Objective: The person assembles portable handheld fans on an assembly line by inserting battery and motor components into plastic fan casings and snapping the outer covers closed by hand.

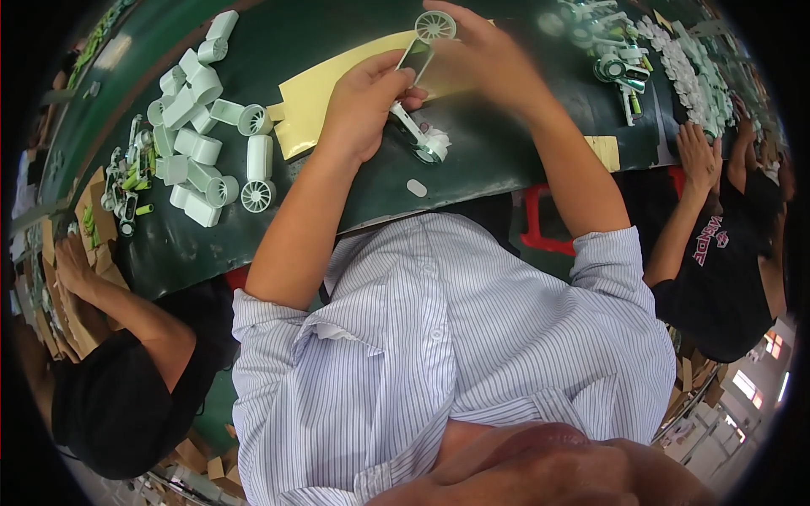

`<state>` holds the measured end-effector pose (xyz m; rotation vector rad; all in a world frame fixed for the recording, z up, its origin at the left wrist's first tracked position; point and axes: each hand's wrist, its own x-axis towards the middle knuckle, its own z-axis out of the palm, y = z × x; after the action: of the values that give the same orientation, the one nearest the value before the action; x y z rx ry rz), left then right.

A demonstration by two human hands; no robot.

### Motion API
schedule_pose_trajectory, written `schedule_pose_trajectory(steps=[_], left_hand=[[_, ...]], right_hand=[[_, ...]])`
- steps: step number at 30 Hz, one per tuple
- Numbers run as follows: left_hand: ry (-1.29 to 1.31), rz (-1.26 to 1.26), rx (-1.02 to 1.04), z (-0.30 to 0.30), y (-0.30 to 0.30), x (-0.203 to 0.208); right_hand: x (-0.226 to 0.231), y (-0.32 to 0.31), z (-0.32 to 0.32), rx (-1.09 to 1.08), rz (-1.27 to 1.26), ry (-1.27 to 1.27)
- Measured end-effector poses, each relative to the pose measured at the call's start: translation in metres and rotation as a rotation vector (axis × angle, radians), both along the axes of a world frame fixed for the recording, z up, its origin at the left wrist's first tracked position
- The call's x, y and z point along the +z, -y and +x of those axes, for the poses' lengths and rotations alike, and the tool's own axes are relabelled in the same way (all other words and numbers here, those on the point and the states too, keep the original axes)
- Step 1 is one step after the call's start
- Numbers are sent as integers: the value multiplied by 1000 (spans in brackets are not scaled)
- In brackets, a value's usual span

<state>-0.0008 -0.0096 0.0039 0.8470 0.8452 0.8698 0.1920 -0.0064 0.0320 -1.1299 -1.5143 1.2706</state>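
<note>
A pale green handheld fan housing (435, 26) with a round spoked grille is held up over the far middle of the table. My left hand (363, 101) is closed on its handle part, thumb on top. My right hand (494, 55), partly blurred, has its fingers around the grille end. Just below my left hand lies a fan inner assembly (419, 137) with a white fan wheel at one end. Nearer me rests a small white oval piece (417, 187).
Several empty pale green fan housings (201, 148) are heaped at left, beside green-tipped inner assemblies (128, 181). Yellow sheet (305, 99) lies under my hands. More fan assemblies (620, 67) and white fan wheels (675, 67) fill the far right. Co-workers' hands (699, 158) (74, 266) are on both sides.
</note>
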Motion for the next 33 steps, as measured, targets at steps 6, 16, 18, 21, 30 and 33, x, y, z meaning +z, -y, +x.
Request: schedule_pose_trajectory(steps=[6, 16, 18, 21, 30, 33], left_hand=[[-17, 41, -84, -8, -5, -7], [-238, 203, -24, 3, 1, -2], [-249, 229, -32, 3, 1, -5], [-237, 250, -30, 3, 0, -8], [-319, 289, -17, 6, -4, -5], [-195, 183, -277, -7, -10, 18]], right_hand=[[-8, -6, -4, 22, -81, -132], [-18, 0, 1, 72, 77, -183], [-17, 0, 2, 104, 68, -178], [-17, -1, 2, 86, 101, -131], [-14, -4, -3, 83, 113, -136], [-3, -3, -1, 164, 115, -144]])
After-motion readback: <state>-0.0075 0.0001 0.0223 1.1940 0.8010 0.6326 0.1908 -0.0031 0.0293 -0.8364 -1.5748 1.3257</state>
